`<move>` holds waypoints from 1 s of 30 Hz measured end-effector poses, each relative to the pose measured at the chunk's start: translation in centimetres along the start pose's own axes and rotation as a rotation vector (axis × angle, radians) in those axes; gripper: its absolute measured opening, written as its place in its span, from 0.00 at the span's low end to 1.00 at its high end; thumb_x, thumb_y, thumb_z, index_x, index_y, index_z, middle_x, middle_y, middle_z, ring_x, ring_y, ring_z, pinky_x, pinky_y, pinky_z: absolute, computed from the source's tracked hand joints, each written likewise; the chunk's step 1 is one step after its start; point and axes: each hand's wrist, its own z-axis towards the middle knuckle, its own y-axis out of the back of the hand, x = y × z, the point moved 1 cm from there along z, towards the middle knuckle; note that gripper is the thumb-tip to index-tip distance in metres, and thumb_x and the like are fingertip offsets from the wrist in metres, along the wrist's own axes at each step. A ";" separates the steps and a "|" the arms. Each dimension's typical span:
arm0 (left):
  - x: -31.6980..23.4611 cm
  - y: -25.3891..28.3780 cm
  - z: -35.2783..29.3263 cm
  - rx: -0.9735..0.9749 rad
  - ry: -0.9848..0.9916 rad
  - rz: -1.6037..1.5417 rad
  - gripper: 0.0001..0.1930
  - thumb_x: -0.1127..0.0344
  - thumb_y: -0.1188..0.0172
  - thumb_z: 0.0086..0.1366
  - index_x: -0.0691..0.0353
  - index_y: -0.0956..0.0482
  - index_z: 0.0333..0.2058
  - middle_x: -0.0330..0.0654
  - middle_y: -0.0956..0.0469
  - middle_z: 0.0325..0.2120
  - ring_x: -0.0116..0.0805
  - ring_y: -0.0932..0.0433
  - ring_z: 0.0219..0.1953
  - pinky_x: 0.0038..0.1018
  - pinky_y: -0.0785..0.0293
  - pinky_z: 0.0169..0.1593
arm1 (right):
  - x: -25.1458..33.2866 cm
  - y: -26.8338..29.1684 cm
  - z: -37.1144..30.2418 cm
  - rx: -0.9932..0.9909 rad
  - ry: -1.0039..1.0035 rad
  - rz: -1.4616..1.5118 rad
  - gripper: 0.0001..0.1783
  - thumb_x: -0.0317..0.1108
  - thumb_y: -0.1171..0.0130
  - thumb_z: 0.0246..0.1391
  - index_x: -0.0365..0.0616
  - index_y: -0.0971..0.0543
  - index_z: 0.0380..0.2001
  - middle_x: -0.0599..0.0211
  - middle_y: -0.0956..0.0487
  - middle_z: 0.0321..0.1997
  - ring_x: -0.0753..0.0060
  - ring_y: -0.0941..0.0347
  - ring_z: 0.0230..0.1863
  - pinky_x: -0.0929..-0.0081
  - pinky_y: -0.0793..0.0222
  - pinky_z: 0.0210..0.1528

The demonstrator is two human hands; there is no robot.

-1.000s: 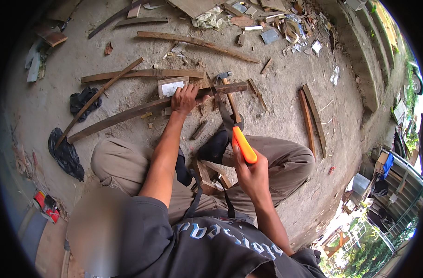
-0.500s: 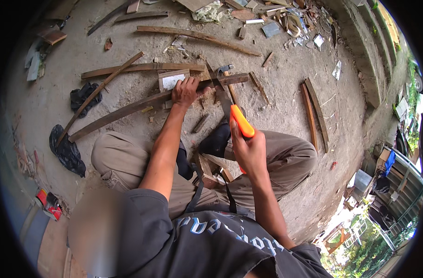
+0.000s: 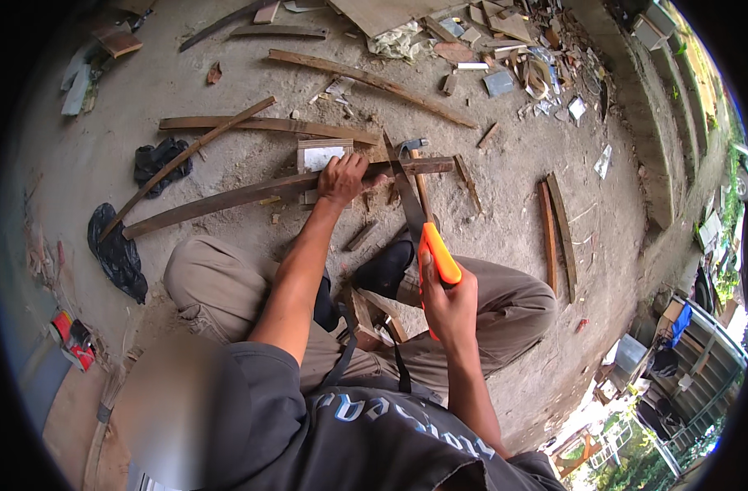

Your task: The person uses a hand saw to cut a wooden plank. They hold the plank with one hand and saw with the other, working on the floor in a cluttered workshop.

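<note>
- Left hand (image 3: 342, 179) clamped over the dark plank (image 3: 227, 204); right hand (image 3: 451, 306) closed around the orange-handled saw (image 3: 442, 255); hands apart.
- Plank lies across the white-faced block (image 3: 320, 158), one end past the block's right edge; saw blade (image 3: 408, 196) crosses it there.
- Hammer (image 3: 412, 146) just beside the blade.
- Two narrow boards (image 3: 563, 233) toward the floor's (image 3: 513, 221) stepped right edge.

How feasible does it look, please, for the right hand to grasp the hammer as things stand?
Probably not: the right hand holds the saw, though the hammer lies close by.

Left hand (image 3: 343, 180) hides part of the long plank (image 3: 251, 194); lower edge crops the dark shirt (image 3: 317, 438)
</note>
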 end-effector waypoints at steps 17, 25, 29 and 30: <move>-0.5 -0.8 1.4 -0.027 -0.071 -0.031 0.28 0.34 0.44 0.59 0.57 0.23 0.31 0.38 0.27 0.24 0.35 0.23 0.31 0.31 0.32 0.35 | 0.1 0.0 0.8 -0.087 0.110 -0.060 0.19 0.37 0.41 0.61 0.31 0.27 0.24 0.57 0.31 0.14 0.78 0.40 0.18 0.69 0.40 0.22; -0.4 -1.2 0.7 -0.033 -0.044 -0.038 0.29 0.32 0.46 0.59 0.57 0.22 0.31 0.39 0.25 0.26 0.35 0.24 0.30 0.31 0.32 0.35 | 0.5 0.5 -2.0 -0.070 0.088 -0.049 0.17 0.36 0.40 0.60 0.31 0.26 0.24 0.61 0.30 0.15 0.81 0.39 0.20 0.73 0.39 0.24; -0.5 -1.0 1.1 -0.024 -0.038 -0.038 0.29 0.32 0.46 0.59 0.57 0.23 0.30 0.39 0.26 0.26 0.35 0.24 0.31 0.30 0.32 0.35 | -2.0 -0.3 -1.0 -0.074 0.044 0.095 0.17 0.37 0.41 0.61 0.31 0.25 0.26 0.67 0.30 0.15 0.83 0.39 0.20 0.75 0.40 0.23; -0.6 -0.9 1.2 -0.050 -0.045 -0.037 0.29 0.32 0.46 0.59 0.57 0.24 0.30 0.39 0.26 0.25 0.35 0.24 0.31 0.30 0.32 0.35 | -2.0 -0.1 -2.1 -0.087 0.037 0.115 0.16 0.37 0.42 0.62 0.32 0.24 0.27 0.67 0.30 0.15 0.84 0.39 0.21 0.76 0.40 0.23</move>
